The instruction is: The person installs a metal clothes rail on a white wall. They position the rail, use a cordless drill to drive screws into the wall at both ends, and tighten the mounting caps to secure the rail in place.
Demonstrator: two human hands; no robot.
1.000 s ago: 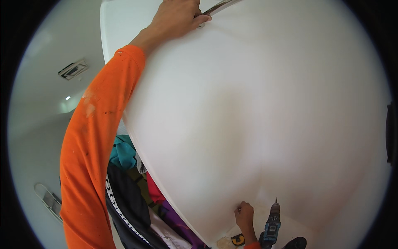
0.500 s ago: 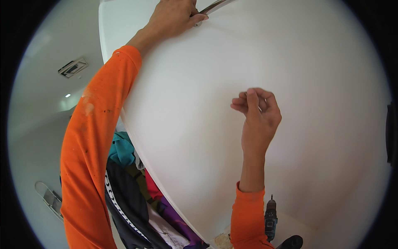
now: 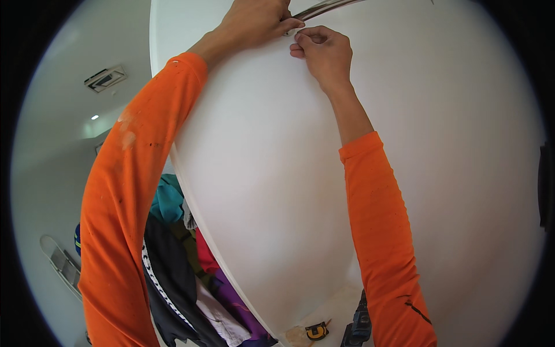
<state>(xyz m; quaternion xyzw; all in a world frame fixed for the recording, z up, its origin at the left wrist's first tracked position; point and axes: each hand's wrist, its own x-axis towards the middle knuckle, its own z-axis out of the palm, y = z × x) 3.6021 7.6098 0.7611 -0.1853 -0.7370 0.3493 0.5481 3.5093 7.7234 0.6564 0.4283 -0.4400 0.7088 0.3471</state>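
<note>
At the top of the view, my left hand (image 3: 254, 23) is closed around the end of a shiny metal rod (image 3: 330, 8), against a white panel (image 3: 260, 144). Under its thumb shows a small, pale end fitting (image 3: 287, 33), mostly covered by the fingers. My right hand (image 3: 328, 55) is raised close beside it, thumb and fingertips pinched together near the fitting. Whatever lies in that pinch is too small to make out.
Colourful clothes (image 3: 173, 283) are heaped beyond the panel's left edge. Low down are a yellow-and-black tape measure (image 3: 316, 331) and a dark blue cordless drill (image 3: 361, 324), partly behind my right sleeve. A ladder (image 3: 60, 263) stands at far left.
My right hand has gone up and left from the middle of the panel to the rod's end. My left hand stays at the rod. The tape measure has come into sight.
</note>
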